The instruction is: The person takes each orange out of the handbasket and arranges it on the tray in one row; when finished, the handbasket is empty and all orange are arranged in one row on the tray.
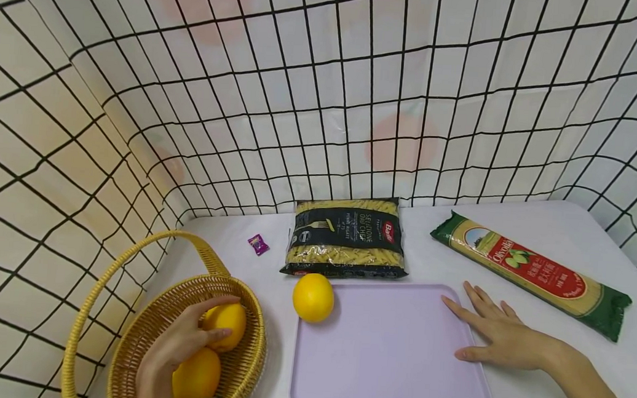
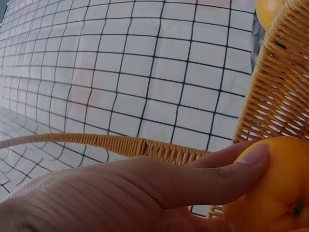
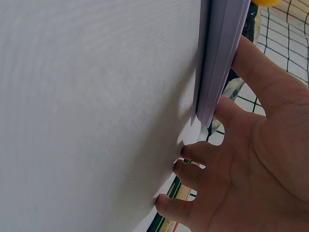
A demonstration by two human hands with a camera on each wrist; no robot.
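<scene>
My left hand reaches into a yellow wicker basket at the lower left and grips an orange, its thumb and fingers on opposite sides. In the left wrist view the thumb presses on that orange, with the green stem end visible. Another orange lies in the basket, partly hidden by the hand and wrist. My right hand, fingers spread, is at the right edge of a lilac tray. The right wrist view has thumb and index fingertips at the tray's rim. A third orange sits at the tray's far left corner.
Behind the tray lies a bag of penne pasta. A green-ended spaghetti packet lies at the right, beyond my right hand. A small purple wrapped sweet is left of the penne. The basket's tall handle arches at the left; a black grid-patterned cloth surrounds the white table.
</scene>
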